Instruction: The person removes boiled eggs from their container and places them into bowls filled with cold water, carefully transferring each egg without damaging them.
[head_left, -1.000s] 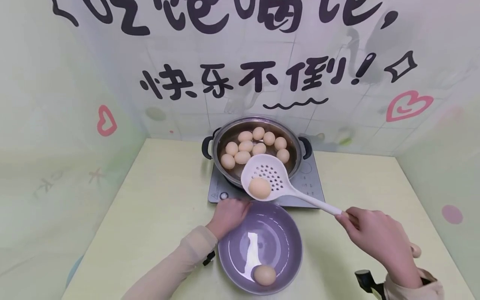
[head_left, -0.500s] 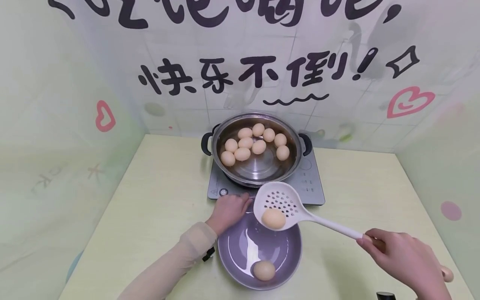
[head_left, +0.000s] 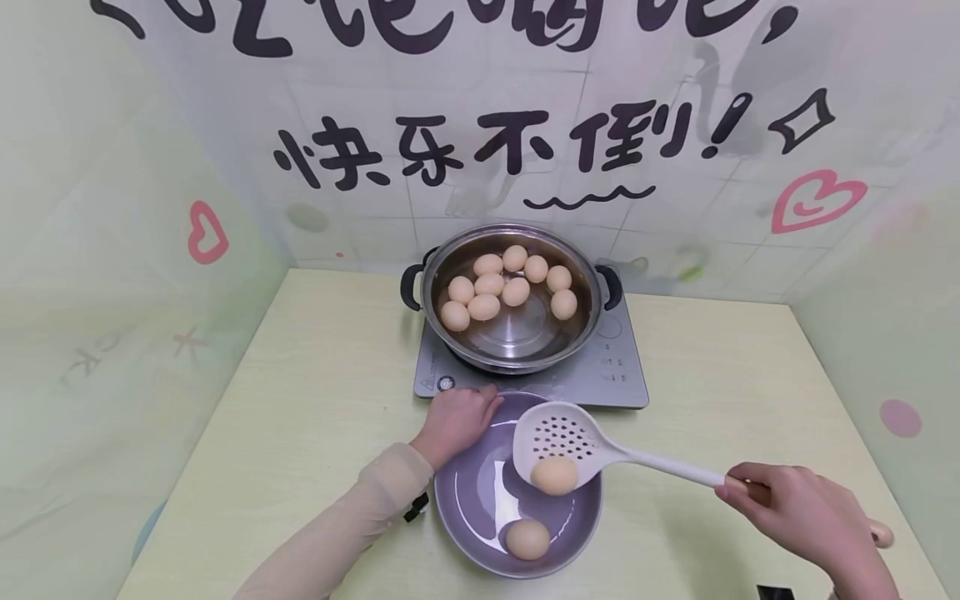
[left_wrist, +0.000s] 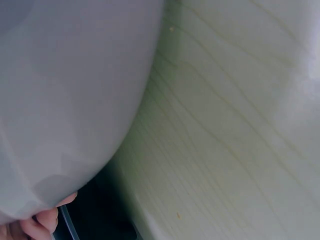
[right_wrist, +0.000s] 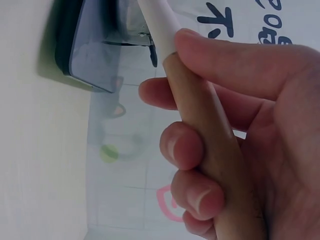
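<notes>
The right hand grips the wooden handle of a white slotted spoon, fingers curled round it. An egg lies in the spoon's head, which is over the right part of a purple bowl. In the bowl's near part rests another egg. The left hand holds the bowl's far left rim; in the left wrist view its fingertips show at the underside of the bowl, the rest hidden.
Behind the bowl a steel pot with black handles holds several eggs in water. It stands on a grey induction cooker against the printed wall. The pale table extends on both sides.
The spoon with its egg has come from above the pot's near edge toward the person, down over the bowl. The right hand moved back with it. The left hand stayed on the rim.
</notes>
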